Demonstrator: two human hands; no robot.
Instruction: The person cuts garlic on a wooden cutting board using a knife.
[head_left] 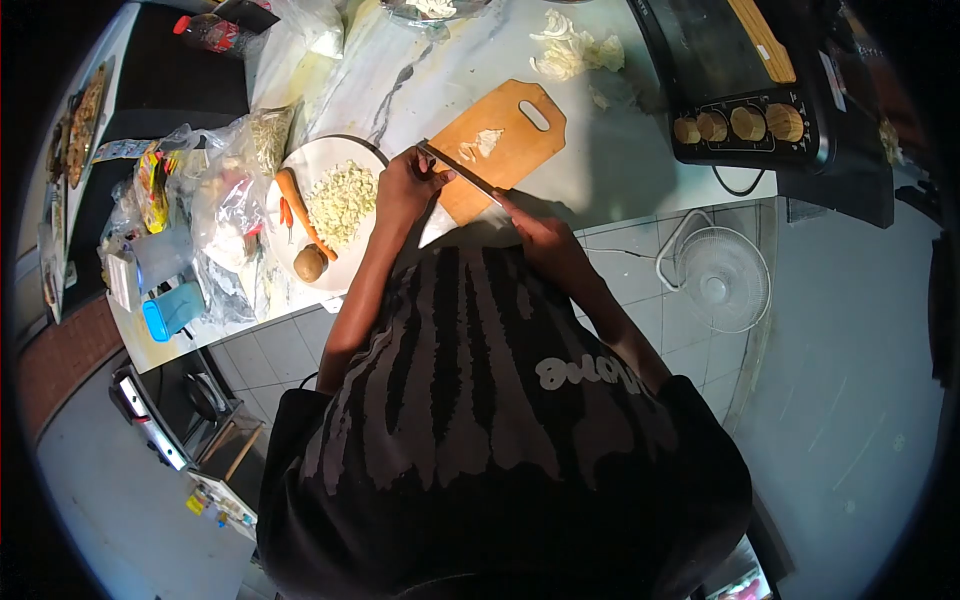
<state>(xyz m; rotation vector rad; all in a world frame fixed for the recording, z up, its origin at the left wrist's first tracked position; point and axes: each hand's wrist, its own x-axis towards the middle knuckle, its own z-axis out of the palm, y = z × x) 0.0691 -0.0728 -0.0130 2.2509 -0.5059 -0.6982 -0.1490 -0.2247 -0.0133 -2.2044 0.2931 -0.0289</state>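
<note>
A knife (462, 172) lies slantwise over the left edge of a wooden cutting board (520, 150). Its handle end is in my right hand (543, 238), whose fingers are wrapped round it. My left hand (408, 188) is by the tip end of the blade, at the board's left edge, with its fingers bent together; what they hold, if anything, is too small to tell. Small pale pieces (486, 143) rest on the board beyond the blade. Left of my left hand, a round white plate (345, 270) bears chopped pale-green bits (343, 200), carrots (289, 190), small red chillies (286, 214) and a brown round item (309, 263).
Pale leaves (575, 50) lie behind the board. A black appliance with wooden knobs (748, 124) stands at the right. Plastic bags (225, 200), a blue container (172, 311) and a red-capped bottle (210, 34) are at the left. A white fan (722, 278) is on the floor.
</note>
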